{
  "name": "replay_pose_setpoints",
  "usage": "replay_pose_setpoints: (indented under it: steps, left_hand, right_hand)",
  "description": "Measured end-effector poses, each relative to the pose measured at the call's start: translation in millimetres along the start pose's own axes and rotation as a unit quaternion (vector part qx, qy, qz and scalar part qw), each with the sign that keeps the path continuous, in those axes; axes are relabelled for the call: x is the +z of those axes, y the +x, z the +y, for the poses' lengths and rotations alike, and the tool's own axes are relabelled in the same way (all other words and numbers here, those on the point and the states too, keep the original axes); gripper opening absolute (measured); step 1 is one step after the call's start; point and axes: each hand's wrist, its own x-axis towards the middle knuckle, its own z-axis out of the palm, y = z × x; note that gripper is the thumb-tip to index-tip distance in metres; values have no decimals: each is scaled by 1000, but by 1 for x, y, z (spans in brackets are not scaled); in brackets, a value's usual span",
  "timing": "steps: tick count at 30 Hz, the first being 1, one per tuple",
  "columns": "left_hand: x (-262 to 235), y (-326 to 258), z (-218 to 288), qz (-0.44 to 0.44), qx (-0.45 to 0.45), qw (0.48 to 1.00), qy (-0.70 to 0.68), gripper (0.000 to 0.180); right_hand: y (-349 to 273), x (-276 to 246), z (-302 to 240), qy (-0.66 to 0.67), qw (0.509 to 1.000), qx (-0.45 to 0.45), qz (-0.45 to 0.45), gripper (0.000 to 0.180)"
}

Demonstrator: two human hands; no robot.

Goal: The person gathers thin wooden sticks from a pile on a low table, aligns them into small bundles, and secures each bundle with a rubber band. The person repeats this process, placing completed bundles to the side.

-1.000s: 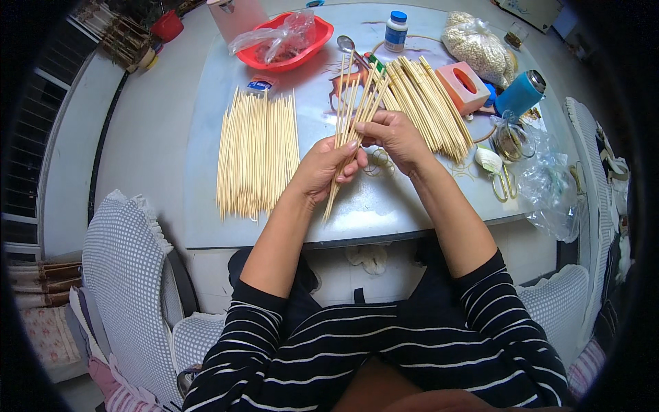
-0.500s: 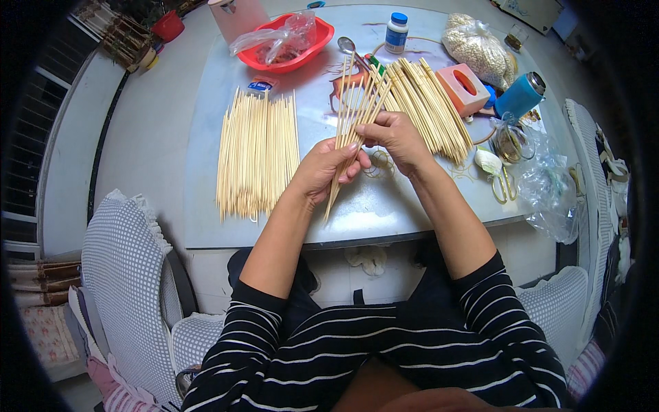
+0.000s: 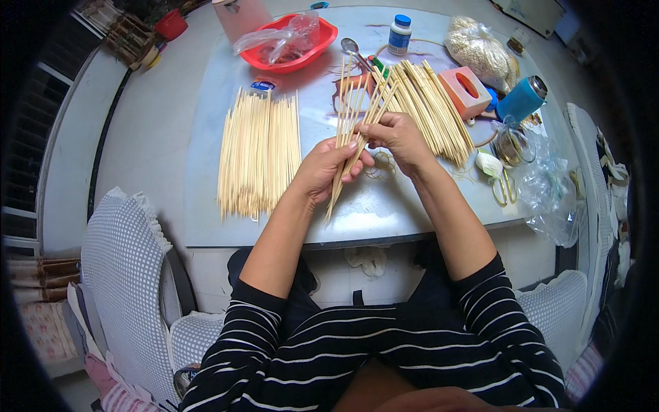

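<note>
My left hand (image 3: 333,167) is closed round the lower part of a small bunch of bamboo skewers (image 3: 351,110), which fan apart at their far ends. The thumb and fingers of my right hand (image 3: 395,139) pinch some of the same skewers from the right side. To the left lies a wide spread of loose skewers (image 3: 257,154) on the table. On the right, just past my right hand, is a pile of skewers (image 3: 434,110) grouped in bundles. Several thin rubber bands (image 3: 382,165) lie beside my right hand, partly hidden by it.
A red basin (image 3: 319,51) holding a plastic bag stands at the back. Nearby are a spoon (image 3: 349,46) and a white bottle (image 3: 399,36). To the right are a tissue box (image 3: 453,101), a blue flask (image 3: 519,101), scissors (image 3: 504,189) and a clear bag (image 3: 549,206). Covered chairs (image 3: 123,275) flank me.
The skewers and both hands stay almost in place, with only slight finger movement. The whole view has shifted very slightly.
</note>
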Motion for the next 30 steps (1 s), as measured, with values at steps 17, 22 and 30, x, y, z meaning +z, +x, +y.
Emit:
replay_pose_setpoints:
  steps: [17,22,30]
  left_hand:
    - [0,0,3,-7,-10,1000,29,24]
    - [8,-5,-5,-82,-31,990,106,22]
    - [35,-20,14,-59,143,950,270,32]
  right_hand:
    - [-3,4,-6,8,1000,-16,-22,25]
    - [-21,22,-25,48,985,22,-165,35]
    - [-46,48,-55,-113,947,-266,-139,38]
